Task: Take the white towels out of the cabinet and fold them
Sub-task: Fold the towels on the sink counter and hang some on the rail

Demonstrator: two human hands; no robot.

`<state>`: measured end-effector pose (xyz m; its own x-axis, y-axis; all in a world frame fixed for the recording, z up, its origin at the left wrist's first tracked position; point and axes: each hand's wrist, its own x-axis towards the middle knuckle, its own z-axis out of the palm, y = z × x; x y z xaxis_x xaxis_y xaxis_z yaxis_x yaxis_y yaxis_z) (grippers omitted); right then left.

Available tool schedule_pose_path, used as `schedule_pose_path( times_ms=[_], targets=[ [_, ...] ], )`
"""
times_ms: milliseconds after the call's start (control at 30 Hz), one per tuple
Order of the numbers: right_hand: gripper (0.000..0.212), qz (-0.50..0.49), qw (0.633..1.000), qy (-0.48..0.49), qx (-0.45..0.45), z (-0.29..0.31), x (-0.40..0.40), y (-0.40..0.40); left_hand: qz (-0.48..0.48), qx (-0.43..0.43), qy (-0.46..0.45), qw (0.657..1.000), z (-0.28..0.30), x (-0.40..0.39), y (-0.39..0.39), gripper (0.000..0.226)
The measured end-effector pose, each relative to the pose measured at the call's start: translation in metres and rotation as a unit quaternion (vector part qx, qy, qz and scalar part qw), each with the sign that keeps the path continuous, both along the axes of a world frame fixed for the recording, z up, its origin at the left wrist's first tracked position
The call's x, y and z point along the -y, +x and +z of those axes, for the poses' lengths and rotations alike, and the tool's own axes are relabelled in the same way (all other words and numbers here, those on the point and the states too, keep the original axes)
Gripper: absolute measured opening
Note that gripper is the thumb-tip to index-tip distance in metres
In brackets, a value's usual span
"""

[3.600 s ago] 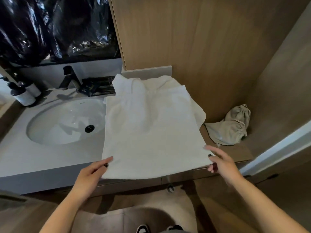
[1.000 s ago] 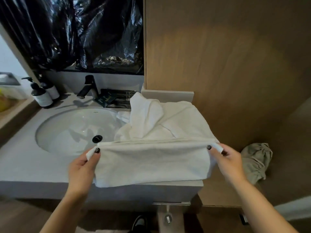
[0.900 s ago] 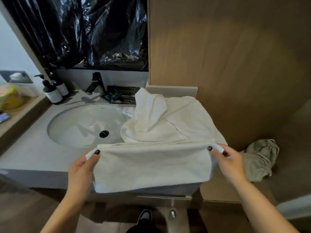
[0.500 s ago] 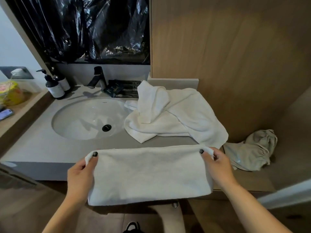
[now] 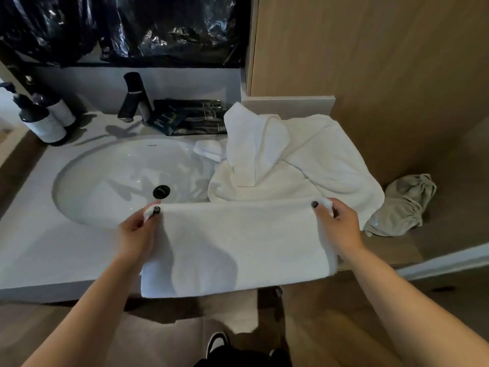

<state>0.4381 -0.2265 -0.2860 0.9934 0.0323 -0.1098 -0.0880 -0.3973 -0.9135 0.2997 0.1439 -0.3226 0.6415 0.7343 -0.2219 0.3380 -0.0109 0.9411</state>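
— While pinching the far left corner of the folded towel [image 5: 238, 247], left hand [image 5: 137, 231] shows thumb on top with a dark nail, other fingers tucked under the cloth. Holding what on the other side?

— Same towel, far right corner. Right hand [image 5: 337, 226] pinches it, thumb on top, fingers curled beneath. Both hands level, far edge of the towel stretched straight between them.

— And the towel itself?

— Folded to a wide band, hanging from the two pinched corners, near edge dropping past the front lip of the counter [image 5: 53, 255]. Cannot tell whether touching the counter or held just above.

— Beyond it?

— Loose pile of white towels [image 5: 291, 160] lying just beyond the held one, on the counter right of the sink [image 5: 119, 181], one edge spilling over the sink's rim. Crumpled, not folded.

— Further out?

— Black drain [image 5: 161, 191] in the sink, just beyond the left thumb. Black tap [image 5: 133, 98] at the far side. Dark packets [image 5: 185, 116] lying flat just right of the tap, touching the pile's far left edge. Two pump bottles [image 5: 45, 117] with white labels standing at the far left. Black plastic sheet [image 5: 119, 27] hanging above, along the far wall.

— On the right?

— Wooden panel [image 5: 370, 62] rising behind the pile. Grey crumpled cloth [image 5: 402, 205] lying on a lower wooden shelf [image 5: 449, 207], just beside the pile's right edge. Near, at the bottom, a black-and-white shoe [image 5: 217, 343] on the floor.
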Motion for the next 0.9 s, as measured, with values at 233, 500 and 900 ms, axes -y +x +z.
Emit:
schedule_pose_path(
  times_ms=[233, 500, 900],
  targets=[
    [0.012, -0.052, 0.992, -0.109, -0.040, -0.025, -0.026, 0.005, -0.101, -0.150, 0.138, 0.974, -0.016, -0.010, 0.027, 0.035],
    [0.052, 0.208, 0.894, -0.312, 0.245, -0.040, -0.095, -0.055, -0.348, -0.008, 0.449, 0.823, -0.007, 0.061, -0.003, 0.061],
    [0.074, 0.344, 0.789, -0.477, 0.177, -0.074, -0.104, -0.058, -0.436, -0.179, 0.504, 0.724, -0.037, 0.040, 0.004, 0.071]
  ],
)
